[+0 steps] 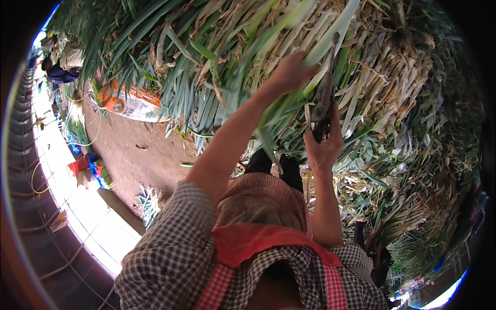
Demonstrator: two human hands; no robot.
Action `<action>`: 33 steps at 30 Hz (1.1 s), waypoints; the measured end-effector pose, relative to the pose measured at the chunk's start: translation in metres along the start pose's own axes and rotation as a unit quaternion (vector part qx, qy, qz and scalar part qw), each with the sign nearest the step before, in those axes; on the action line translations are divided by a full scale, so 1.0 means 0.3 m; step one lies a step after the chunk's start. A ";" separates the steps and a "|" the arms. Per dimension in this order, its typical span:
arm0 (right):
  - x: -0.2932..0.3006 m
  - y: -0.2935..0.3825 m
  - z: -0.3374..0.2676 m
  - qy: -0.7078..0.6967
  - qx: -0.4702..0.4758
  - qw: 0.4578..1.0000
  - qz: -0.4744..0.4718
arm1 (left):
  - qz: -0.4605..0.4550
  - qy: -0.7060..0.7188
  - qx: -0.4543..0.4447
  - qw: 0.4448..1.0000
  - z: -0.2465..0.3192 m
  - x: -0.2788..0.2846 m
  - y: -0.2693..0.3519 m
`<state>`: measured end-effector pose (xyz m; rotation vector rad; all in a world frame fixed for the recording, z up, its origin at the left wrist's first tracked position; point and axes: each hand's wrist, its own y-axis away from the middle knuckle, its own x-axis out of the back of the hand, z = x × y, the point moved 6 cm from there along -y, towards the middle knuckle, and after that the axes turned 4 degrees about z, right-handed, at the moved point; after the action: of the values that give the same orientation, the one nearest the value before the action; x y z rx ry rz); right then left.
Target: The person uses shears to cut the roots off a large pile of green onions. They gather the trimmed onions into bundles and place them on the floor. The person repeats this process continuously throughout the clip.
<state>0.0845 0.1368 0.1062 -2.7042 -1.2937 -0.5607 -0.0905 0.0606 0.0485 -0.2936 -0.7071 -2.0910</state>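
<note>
My left hand (296,73) is closed around a leek or large green onion (346,19). Its pale stalk points up and away to the right, blurred by motion, and its green leaves trail down past my forearm. In my right hand (325,149) is a dirty pistol-grip tool (324,99) with a black handle and a long thin nozzle, resembling an air blow gun. The nozzle lies close beside the pale stalk; whether they touch I cannot tell. Both hands are above a large heap of similar leeks (217,89) with dry outer leaves.
Loose leaves and peelings (372,182) cover the ground on the right. An orange and white sack (133,102) lies at the heap's left edge, on bare earth (124,143). Another person (64,71) is at far left; someone's limbs (374,248) show at lower right.
</note>
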 end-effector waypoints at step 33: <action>-0.178 0.278 0.324 0.127 -0.017 0.959 -0.254 | 0.079 -0.278 0.108 0.951 -0.766 0.038 0.003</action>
<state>0.1457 0.0675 0.0026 -2.2090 -1.9109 -0.9447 -0.0842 -0.0817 -0.1321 -0.8052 -1.1928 -1.7617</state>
